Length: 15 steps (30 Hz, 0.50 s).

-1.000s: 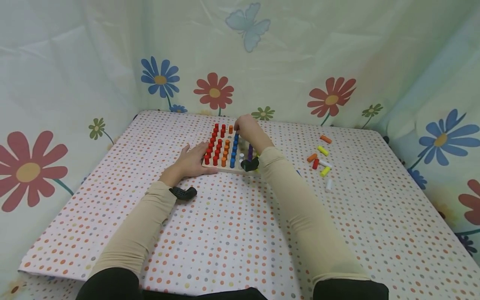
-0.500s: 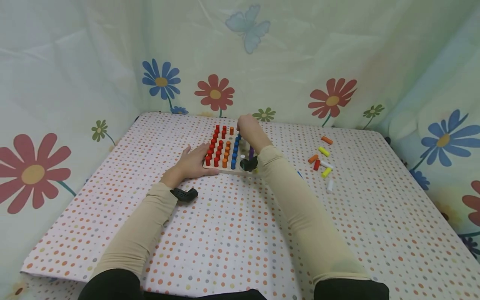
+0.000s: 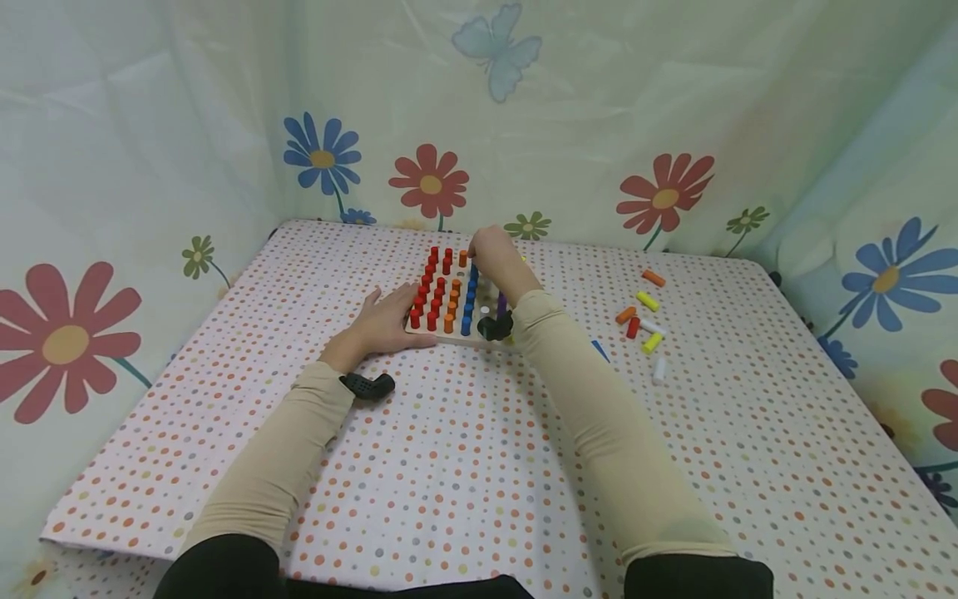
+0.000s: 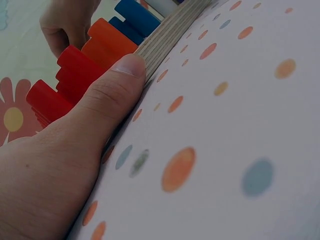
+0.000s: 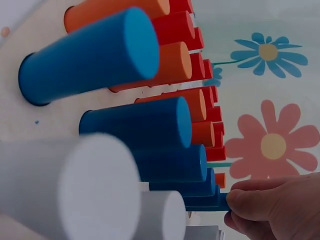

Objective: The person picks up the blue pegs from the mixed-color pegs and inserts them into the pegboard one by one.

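A wooden pegboard point(image 3: 456, 339) bears rows of upright red, orange, blue, white and purple pegs. My left hand point(image 3: 384, 323) rests against its near left corner, fingers extended along the left side. In the left wrist view, the thumb point(image 4: 112, 87) presses along the board's front edge. At the far end of the blue row, my right hand point(image 3: 494, 249) pinches the top of a blue peg point(image 5: 221, 201) between thumb and fingers. The lower end of that peg is hidden behind other pegs, so I cannot tell how deep it sits. My right forearm covers part of the board's right side.
Loose pegs lie on the dotted tablecloth to the right, among them an orange peg point(image 3: 653, 278), a yellow peg point(image 3: 647, 301), a red peg point(image 3: 632, 328) and a white peg point(image 3: 659, 371). A blue peg point(image 3: 600, 350) shows partly beside the right sleeve. A flowered curtain point(image 3: 554, 125) stands behind.
My right hand has shifted slightly left at the far end of the blue row since half a second ago. The left hand and the board have stayed in place.
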Tool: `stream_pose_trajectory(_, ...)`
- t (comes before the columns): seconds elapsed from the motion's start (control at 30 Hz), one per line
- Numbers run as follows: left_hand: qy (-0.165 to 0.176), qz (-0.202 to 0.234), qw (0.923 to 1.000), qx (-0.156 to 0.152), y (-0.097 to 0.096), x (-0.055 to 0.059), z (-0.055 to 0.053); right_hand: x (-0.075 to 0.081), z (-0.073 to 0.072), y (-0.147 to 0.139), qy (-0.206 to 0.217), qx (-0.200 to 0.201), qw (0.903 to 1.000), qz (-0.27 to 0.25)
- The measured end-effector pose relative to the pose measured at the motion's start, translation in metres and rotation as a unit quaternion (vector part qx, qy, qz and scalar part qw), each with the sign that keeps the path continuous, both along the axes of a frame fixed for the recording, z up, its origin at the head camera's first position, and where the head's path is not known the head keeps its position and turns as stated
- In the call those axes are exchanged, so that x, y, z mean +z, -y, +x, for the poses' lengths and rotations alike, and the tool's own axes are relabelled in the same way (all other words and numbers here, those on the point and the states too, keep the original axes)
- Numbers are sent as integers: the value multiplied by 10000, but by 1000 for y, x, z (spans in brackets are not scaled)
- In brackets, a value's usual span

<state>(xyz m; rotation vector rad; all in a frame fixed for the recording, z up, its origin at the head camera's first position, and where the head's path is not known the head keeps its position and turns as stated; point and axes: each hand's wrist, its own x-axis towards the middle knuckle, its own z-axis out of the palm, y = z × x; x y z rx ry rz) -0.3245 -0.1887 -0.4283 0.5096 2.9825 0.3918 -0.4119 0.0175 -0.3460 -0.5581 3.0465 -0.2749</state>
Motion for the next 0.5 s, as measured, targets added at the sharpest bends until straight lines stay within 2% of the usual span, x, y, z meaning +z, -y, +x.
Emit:
stream_pose_trajectory(0.13,-87,-54,9999,38,1,-2,-2,1,-1,1,-69,42,10000,8)
stream_pose_trajectory(0.3,-85,10,10000,10,2,-3,-2,5,1,1,-179,188,9991,334)
stream_pose_trajectory(0.5,-66,1,10000,-1,1,-3,-2,2,2,2,-84,216,9970,733)
